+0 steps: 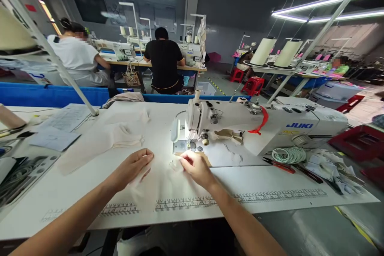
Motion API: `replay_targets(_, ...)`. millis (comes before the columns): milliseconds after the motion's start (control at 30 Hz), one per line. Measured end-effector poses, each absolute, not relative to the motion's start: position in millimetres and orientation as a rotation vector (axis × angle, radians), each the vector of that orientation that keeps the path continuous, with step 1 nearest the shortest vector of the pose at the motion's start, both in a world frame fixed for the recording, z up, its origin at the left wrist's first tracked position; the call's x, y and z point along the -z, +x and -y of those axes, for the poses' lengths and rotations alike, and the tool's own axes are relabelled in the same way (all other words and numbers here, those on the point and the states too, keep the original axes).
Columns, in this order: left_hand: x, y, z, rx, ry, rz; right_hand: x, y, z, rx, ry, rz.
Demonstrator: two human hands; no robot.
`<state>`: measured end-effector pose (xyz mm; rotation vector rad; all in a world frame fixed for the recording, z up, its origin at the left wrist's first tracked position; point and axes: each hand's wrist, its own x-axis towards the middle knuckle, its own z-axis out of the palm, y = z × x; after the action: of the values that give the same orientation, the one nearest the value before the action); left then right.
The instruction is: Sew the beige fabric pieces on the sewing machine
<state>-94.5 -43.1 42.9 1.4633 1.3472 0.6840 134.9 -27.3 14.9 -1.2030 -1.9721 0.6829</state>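
Note:
A white sewing machine [234,118] stands on the white table, its needle area lit. Just in front of its needle plate, my right hand [195,168] pinches a small piece of pale fabric [177,165]. To the left of the needle, my left hand [135,168] is closed on a thin cream fabric piece [147,192] that drapes toward the table's front edge. More cream fabric [126,136] lies flat beyond my left hand. A printed ruler strip [186,205] runs along the front of the table, partly covered by the draped fabric.
Red-handled scissors [282,166], a coil of pale green cord [288,155] and fabric scraps [333,168] lie at the right. Papers [55,138] and a tray of cords [27,180] sit at the left. Two people work at machines beyond the blue trough [60,95].

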Motion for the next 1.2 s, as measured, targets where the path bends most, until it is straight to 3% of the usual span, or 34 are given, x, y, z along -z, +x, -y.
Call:
replay_targets(233,-28.5,-116.2,31.5,-0.295,2.219,-1.848,-5.4,149.6,26.3,-0.191,-1.284,2.236)
replay_targets(333,-37.8,-131.3,15.2,-0.352,2.419,-1.876,-0.3,148.8,23.4,0.074,-1.297,2.313)
replay_targets(567,-34.7,-163.4,-30.1,-0.227,2.479,-2.046,-5.8,166.5,29.3,0.054,-1.319,2.262)
replay_targets(667,-33.8,-168.9,-33.1,-0.529,2.377,-2.036,-8.5,183.5,37.7,0.084,-1.32,2.205)
replay_targets(800,-65.5,-182.4,-18.2,-1.112,1.852,-2.113,-6.9,207.1,53.5,0.06,-1.262,2.138)
replay_targets(900,-93.1,-184.6,2.3,-1.245,1.655,-2.066,-6.5,214.4,67.8,-0.026,-1.203,2.167)
replay_targets(1100,-68.3,-120.8,32.6,-0.535,2.008,-1.451,-12.7,203.0,81.0,-0.072,-1.117,2.375)
replay_targets(1200,-41.6,-101.9,21.3,-0.401,2.042,-1.355,-16.9,195.3,75.7,-0.025,-1.174,2.468)
